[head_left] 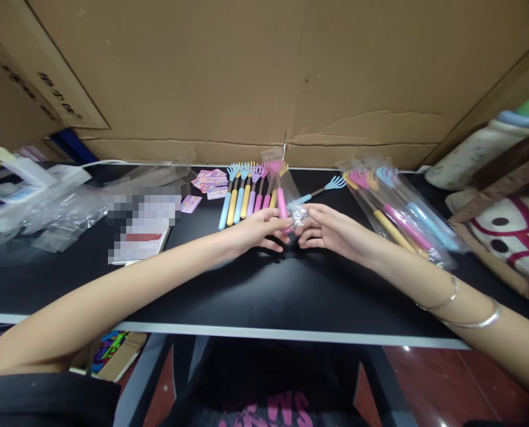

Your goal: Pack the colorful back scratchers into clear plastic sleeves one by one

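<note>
A pink back scratcher (282, 201) lies inside a clear plastic sleeve, its claw end pointing away from me. My left hand (267, 228) is closed round the lower end of its handle. With bent fingers my right hand (322, 228) pinches the crumpled near end of the plastic sleeve (299, 216). Just left of them, loose back scratchers (236, 198) in blue, yellow, purple and pink lie side by side. Behind my right hand a single blue back scratcher (320, 191) lies at a slant, its handle end partly hidden by the sleeve.
Bagged back scratchers (404, 222) lie to the right. Small printed cards (209, 181), a pixelated box (146, 228) and loose plastic bags (60, 207) are on the left. A cardboard wall (264, 77) closes the back of the black table (264, 290). A bottle (469, 151) and plush bag (504, 231) stand far right.
</note>
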Tool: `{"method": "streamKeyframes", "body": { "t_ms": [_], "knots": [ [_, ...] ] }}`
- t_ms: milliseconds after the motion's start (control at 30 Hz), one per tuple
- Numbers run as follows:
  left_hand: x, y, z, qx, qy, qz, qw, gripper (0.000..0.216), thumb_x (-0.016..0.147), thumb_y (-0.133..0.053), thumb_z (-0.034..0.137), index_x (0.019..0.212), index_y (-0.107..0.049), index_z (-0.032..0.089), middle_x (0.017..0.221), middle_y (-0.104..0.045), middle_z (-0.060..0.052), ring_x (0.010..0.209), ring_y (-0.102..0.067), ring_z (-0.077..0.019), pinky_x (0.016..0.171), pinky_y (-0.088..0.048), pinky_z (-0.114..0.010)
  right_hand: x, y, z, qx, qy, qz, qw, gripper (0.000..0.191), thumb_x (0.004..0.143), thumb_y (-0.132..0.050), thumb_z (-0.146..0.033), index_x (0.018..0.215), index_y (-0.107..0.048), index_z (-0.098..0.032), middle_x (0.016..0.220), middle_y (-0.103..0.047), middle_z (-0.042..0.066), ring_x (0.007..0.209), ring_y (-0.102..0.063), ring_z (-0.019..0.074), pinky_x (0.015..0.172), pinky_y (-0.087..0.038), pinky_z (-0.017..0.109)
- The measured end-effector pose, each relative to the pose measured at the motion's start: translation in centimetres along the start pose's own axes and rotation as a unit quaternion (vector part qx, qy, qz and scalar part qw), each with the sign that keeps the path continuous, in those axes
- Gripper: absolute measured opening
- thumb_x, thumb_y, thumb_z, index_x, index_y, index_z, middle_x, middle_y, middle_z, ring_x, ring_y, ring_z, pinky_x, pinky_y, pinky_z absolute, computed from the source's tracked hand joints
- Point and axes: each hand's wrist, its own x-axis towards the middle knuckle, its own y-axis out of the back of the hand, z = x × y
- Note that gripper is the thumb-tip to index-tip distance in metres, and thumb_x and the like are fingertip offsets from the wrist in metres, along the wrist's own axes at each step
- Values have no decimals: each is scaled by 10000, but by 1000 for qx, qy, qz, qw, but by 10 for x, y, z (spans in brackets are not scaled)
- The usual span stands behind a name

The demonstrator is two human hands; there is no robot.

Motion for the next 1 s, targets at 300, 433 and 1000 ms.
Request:
{"method": "streamKeyframes", "body": {
  "t_ms": [300,433,1000],
  "knots": [
    [1,1,-7,27,-10,-8,1000,463,744,-773,482,940,-494,168,806,-588,15,661,-587,-75,586,-504,-210,15,-15,2,-66,-2,-2,998,454,707,-786,-530,855,-509,-203,649,-603,-36,559,-584,103,539,-524,239],
    [1,2,-9,26,-10,-15,999,470,752,-751,520,937,-497,171,783,-566,25,647,-574,-75,563,-487,-204,16,-13,4,-88,16,-12,996,393,760,-738,-514,799,-529,-184,603,-549,-46,509,-528,81,479,-471,213],
    [0,9,-10,12,5,-61,998,349,833,-698,462,870,-520,164,784,-642,1,687,-597,-83,613,-481,-202,12,-4,7,-75,58,-110,989,392,806,-706,-520,749,-564,-160,584,-613,-17,526,-537,76,504,-379,198]
  ]
}}
